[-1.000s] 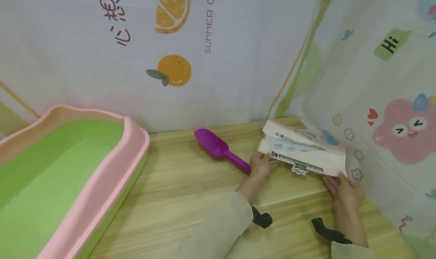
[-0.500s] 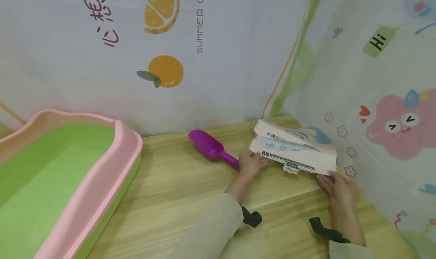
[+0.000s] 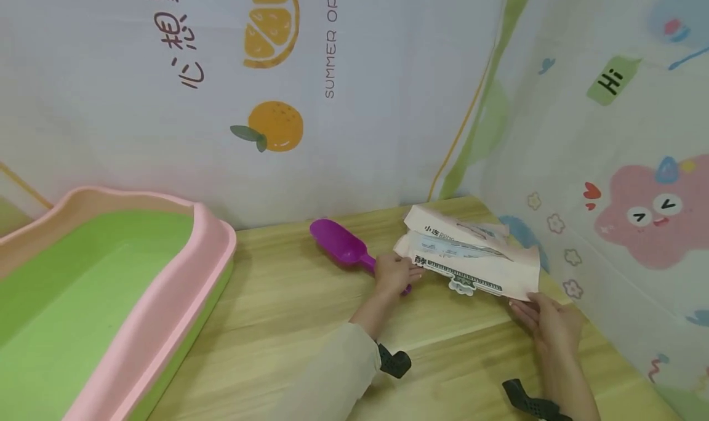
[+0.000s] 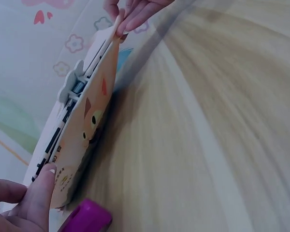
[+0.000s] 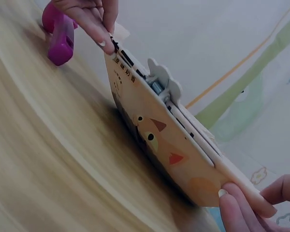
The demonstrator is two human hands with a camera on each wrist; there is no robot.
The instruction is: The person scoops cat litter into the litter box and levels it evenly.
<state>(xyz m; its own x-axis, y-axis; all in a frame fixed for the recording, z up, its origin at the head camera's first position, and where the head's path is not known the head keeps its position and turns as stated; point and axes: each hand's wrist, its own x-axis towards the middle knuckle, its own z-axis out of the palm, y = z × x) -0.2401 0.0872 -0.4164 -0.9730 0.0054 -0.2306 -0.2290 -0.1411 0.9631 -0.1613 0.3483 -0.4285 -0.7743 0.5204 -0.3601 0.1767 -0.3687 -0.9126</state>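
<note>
A pale pink bag (image 3: pixel 471 258) with a folded-over top lies on the table by the right wall. A white flower-shaped clip (image 3: pixel 462 285) sits on its near edge, and a cat face is printed on the underside (image 5: pixel 154 130). My left hand (image 3: pixel 392 274) pinches the bag's left corner, thumb against the printed side in the left wrist view. My right hand (image 3: pixel 554 322) pinches the right corner. Between them the near edge is tilted up off the table. A purple scoop (image 3: pixel 339 242) lies to the left, its handle passing partly hidden behind my left hand.
On the left stands a large litter tray with a pink rim (image 3: pixel 166 322) and green inside. Printed cloth (image 3: pixel 360 150) hangs behind the wooden table (image 3: pixel 266 310) and along its right side.
Both hands have drawn the bag a little to the left and toward me. My left hand now overlaps the scoop's handle. The head view has shifted slightly.
</note>
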